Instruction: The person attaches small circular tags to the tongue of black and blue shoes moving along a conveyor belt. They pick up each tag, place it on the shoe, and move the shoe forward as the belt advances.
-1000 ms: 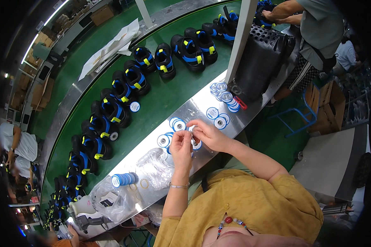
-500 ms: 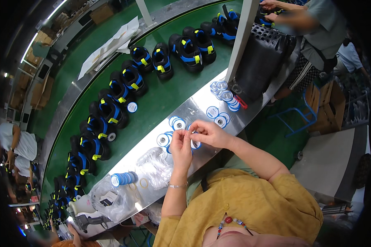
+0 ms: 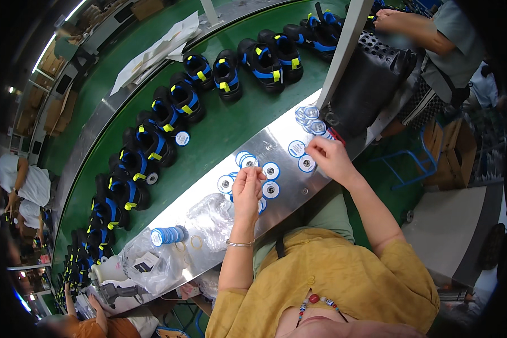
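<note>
My left hand (image 3: 248, 194) is closed in a pinch above the metal ledge (image 3: 284, 132); whatever is between its fingertips is too small to make out. Around it lie round white discs with blue rims, among them a dark-centred disc (image 3: 271, 190) just to its right. Further right, my right hand (image 3: 333, 160) reaches over the ledge with its fingertips bent together at the edge of a white printed disc (image 3: 297, 149). Another dark-centred disc (image 3: 306, 164) lies just below those fingertips. Whether the right fingers grip a disc is hidden.
Black-and-blue shoes (image 3: 263, 65) with yellow tabs line the green belt (image 3: 208, 135). A disc pile (image 3: 315, 125) sits by the post (image 3: 343, 53). Clear plastic bags (image 3: 211, 217) and a disc stack (image 3: 168, 235) lie left. Co-workers stand beyond, one at upper right (image 3: 456, 50).
My hands have parted: the right has moved right to the printed discs, while the left stays pinched near its place. Dark-centred discs formerly behind the hands now show.
</note>
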`<control>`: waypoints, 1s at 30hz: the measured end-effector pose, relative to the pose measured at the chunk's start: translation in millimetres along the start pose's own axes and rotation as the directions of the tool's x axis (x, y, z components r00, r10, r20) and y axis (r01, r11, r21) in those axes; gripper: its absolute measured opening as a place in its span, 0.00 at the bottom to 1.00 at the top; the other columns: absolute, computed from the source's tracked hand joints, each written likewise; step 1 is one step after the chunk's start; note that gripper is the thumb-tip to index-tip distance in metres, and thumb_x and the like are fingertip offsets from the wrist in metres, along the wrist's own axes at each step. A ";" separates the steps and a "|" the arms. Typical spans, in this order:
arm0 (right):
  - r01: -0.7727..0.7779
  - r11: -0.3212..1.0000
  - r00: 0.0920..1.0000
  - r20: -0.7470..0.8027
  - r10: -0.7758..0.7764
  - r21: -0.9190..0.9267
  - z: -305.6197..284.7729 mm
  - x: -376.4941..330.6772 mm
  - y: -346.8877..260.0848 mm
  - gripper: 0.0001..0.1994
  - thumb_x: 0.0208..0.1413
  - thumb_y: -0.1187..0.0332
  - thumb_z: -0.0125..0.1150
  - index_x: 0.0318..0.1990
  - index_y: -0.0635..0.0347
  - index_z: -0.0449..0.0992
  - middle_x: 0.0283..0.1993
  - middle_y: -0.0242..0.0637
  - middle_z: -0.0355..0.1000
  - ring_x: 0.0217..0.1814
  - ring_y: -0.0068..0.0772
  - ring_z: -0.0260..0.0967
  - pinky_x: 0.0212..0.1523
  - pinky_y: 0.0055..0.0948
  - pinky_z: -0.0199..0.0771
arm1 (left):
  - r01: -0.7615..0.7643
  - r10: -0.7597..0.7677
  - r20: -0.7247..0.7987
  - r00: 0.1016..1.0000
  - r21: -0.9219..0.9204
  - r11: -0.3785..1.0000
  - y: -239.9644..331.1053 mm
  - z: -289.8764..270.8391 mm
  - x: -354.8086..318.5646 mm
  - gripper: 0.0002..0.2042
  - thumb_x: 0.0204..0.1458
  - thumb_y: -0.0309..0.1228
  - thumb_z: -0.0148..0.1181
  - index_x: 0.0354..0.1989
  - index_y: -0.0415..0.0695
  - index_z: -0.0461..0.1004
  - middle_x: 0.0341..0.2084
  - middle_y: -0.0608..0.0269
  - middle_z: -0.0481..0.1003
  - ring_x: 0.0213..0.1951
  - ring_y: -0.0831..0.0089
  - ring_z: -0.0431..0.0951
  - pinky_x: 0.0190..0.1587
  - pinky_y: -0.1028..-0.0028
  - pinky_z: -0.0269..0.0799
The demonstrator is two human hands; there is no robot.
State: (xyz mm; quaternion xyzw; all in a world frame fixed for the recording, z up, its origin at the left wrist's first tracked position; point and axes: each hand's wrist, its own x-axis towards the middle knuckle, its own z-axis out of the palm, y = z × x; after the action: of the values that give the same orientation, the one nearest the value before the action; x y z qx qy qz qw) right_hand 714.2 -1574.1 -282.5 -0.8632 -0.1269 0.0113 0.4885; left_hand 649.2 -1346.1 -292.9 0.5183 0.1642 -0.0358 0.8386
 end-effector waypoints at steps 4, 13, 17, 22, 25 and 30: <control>0.022 0.939 0.993 -0.103 -0.061 -0.344 7.3 15.2 18.5 0.08 0.56 0.66 0.57 0.29 0.62 0.72 0.29 0.44 0.74 0.31 0.49 0.72 0.30 0.41 0.70 | 0.035 -0.036 0.033 0.999 0.053 0.998 -4.7 -1.2 1.6 0.11 0.64 0.32 0.46 0.38 0.37 0.71 0.26 0.65 0.71 0.16 0.89 0.55 0.16 0.87 0.46; 0.162 0.933 0.969 -0.125 -0.212 -0.322 25.3 12.7 4.6 0.09 0.55 0.67 0.58 0.36 0.65 0.74 0.28 0.43 0.72 0.30 0.46 0.73 0.33 0.40 0.73 | 0.154 -0.158 0.015 0.987 0.147 0.977 -10.3 6.7 -0.9 0.11 0.64 0.36 0.47 0.37 0.41 0.72 0.23 0.72 0.70 0.17 0.92 0.55 0.17 0.88 0.48; -0.101 0.942 0.987 0.153 0.054 0.319 38.4 -5.8 -40.2 0.07 0.55 0.71 0.59 0.38 0.66 0.75 0.26 0.39 0.73 0.26 0.29 0.72 0.28 0.27 0.72 | 0.159 -0.167 0.039 0.985 0.157 0.975 -16.8 15.4 2.2 0.11 0.64 0.34 0.47 0.35 0.42 0.72 0.23 0.73 0.69 0.17 0.91 0.56 0.18 0.87 0.49; -0.205 0.793 0.970 0.229 0.085 0.574 68.5 -7.8 -24.0 0.05 0.58 0.74 0.57 0.37 0.68 0.75 0.29 0.30 0.73 0.29 0.15 0.68 0.29 0.17 0.69 | 0.121 -0.132 0.035 0.991 0.211 0.970 -18.9 24.2 -3.0 0.09 0.63 0.33 0.48 0.33 0.43 0.70 0.22 0.73 0.69 0.18 0.90 0.57 0.18 0.86 0.50; -0.228 0.754 0.971 0.200 0.130 0.616 71.4 -9.2 -15.9 0.06 0.57 0.73 0.58 0.35 0.67 0.76 0.27 0.32 0.74 0.28 0.16 0.70 0.28 0.18 0.69 | 0.189 -0.194 0.038 0.980 0.103 0.976 -19.9 19.3 -6.5 0.08 0.63 0.33 0.49 0.36 0.42 0.70 0.24 0.72 0.69 0.17 0.90 0.56 0.17 0.86 0.48; -0.169 0.758 0.985 0.096 0.140 0.630 74.2 -8.4 -7.4 0.05 0.57 0.73 0.58 0.35 0.66 0.76 0.28 0.29 0.73 0.29 0.14 0.68 0.29 0.17 0.68 | 0.197 -0.198 0.002 0.980 -0.118 0.973 -23.3 22.0 -5.8 0.09 0.64 0.33 0.46 0.37 0.41 0.70 0.25 0.71 0.67 0.17 0.88 0.55 0.17 0.87 0.47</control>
State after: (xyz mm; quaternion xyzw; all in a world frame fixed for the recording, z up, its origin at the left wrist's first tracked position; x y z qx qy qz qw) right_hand 694.0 -1510.0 -315.9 -0.6544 -0.0546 0.1123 0.7457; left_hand 643.6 -1376.8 -302.0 0.4491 0.2206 -0.1068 0.8592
